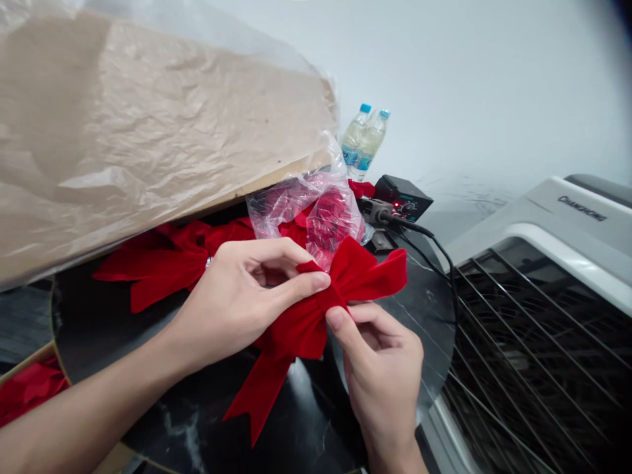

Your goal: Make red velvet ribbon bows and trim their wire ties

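A red velvet bow is held between my two hands above a round black marbled table. My left hand pinches the bow near its centre from the left, thumb and fingertips pressed together on the fabric. From the lower right, my right hand grips the bow just below the centre between thumb and fingers. One loop sticks out to the upper right and a notched tail hangs down to the lower left. Behind my left hand, more red bows lie on the table, partly hidden.
A clear plastic bag with red fabric sits at the back, below a large plastic-wrapped cardboard box. Two bottles, a black control box with cables and a Changhong heater are at the right. The marbled table has a rounded edge.
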Motion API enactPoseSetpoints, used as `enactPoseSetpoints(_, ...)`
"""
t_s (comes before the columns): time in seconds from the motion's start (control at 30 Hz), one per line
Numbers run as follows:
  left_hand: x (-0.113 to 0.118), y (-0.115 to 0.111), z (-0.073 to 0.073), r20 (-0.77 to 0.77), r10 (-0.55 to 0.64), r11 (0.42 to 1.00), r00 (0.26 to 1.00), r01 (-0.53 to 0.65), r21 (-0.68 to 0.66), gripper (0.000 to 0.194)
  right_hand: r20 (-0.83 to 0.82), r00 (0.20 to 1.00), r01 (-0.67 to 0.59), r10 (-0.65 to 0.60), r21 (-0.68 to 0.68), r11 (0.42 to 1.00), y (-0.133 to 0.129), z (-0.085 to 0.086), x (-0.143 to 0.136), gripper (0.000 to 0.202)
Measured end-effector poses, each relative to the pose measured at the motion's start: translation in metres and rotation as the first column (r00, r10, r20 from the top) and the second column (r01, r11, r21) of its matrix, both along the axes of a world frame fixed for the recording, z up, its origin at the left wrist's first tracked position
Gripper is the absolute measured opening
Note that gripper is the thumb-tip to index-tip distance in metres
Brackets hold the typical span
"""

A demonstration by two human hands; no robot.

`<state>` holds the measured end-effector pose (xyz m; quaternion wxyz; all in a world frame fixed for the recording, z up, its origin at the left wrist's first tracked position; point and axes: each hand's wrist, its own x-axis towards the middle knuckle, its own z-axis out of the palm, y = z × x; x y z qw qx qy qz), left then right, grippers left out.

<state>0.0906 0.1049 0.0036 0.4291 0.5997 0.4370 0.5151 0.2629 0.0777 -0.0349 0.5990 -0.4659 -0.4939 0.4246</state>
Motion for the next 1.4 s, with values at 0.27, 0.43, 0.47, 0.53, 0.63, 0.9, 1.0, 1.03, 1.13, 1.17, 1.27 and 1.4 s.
enactPoseSetpoints(0.27,-0.001,0.010,-0.009,0.420,-0.119,0.894,0.900,0.281,-0.350,0.015,0.059,0.998,-0.036,0.034,0.033,0.999,0.004,0.001,0.008,0.013)
enactPoseSetpoints(0.43,-0.001,0.014,-0.010,0.625,-0.100,0.781,0.774,0.450,-0.433,0.018,0.164,0.986,-0.061,0.039,0.134,0.989,0.006,0.006,0.015,0.011)
enactPoseSetpoints(0.47,-0.002,0.015,-0.011,0.635,-0.116,0.767,0.764,0.475,-0.431,0.020,0.192,0.980,-0.077,0.046,0.159,0.984,0.007,0.007,0.017,0.011)
enactPoseSetpoints(0.53,-0.003,0.016,-0.012,0.637,-0.152,0.737,0.755,0.516,-0.436,0.026,0.256,0.963,-0.133,0.079,0.201,0.970,0.009,0.008,0.022,0.010)
enactPoseSetpoints(0.63,-0.005,0.016,-0.017,0.612,-0.172,0.718,0.772,0.524,-0.458,0.031,0.341,0.924,-0.254,0.171,0.218,0.942,0.013,0.011,0.030,0.012)
enactPoseSetpoints(0.9,-0.003,0.013,-0.015,0.350,-0.222,0.886,0.910,0.338,-0.316,0.004,0.489,0.843,-0.351,0.224,0.185,0.918,0.027,0.022,0.043,0.010)
enactPoseSetpoints(1.0,0.000,0.010,-0.011,0.248,-0.190,0.920,0.950,0.261,-0.294,0.012,0.557,0.803,-0.368,0.213,0.181,0.912,0.031,0.027,0.046,0.010)
enactPoseSetpoints(1.03,0.000,0.009,-0.010,0.223,-0.188,0.919,0.957,0.251,-0.304,0.016,0.581,0.786,-0.376,0.210,0.180,0.909,0.032,0.029,0.047,0.010)
enactPoseSetpoints(1.13,0.000,0.008,-0.011,0.160,-0.185,0.932,0.970,0.225,-0.286,0.019,0.651,0.739,-0.392,0.172,0.209,0.896,0.034,0.035,0.048,0.009)
enactPoseSetpoints(1.17,0.000,0.008,-0.012,0.146,-0.180,0.940,0.973,0.214,-0.267,0.018,0.665,0.731,-0.390,0.155,0.220,0.894,0.033,0.036,0.048,0.008)
enactPoseSetpoints(1.27,-0.001,0.009,-0.013,0.167,-0.176,0.944,0.970,0.214,-0.252,0.026,0.676,0.728,-0.359,0.118,0.229,0.905,0.031,0.038,0.045,0.005)
enactPoseSetpoints(1.4,0.000,0.010,-0.014,0.304,-0.220,0.920,0.927,0.300,-0.252,0.042,0.648,0.756,-0.318,0.089,0.244,0.916,0.025,0.035,0.042,0.007)
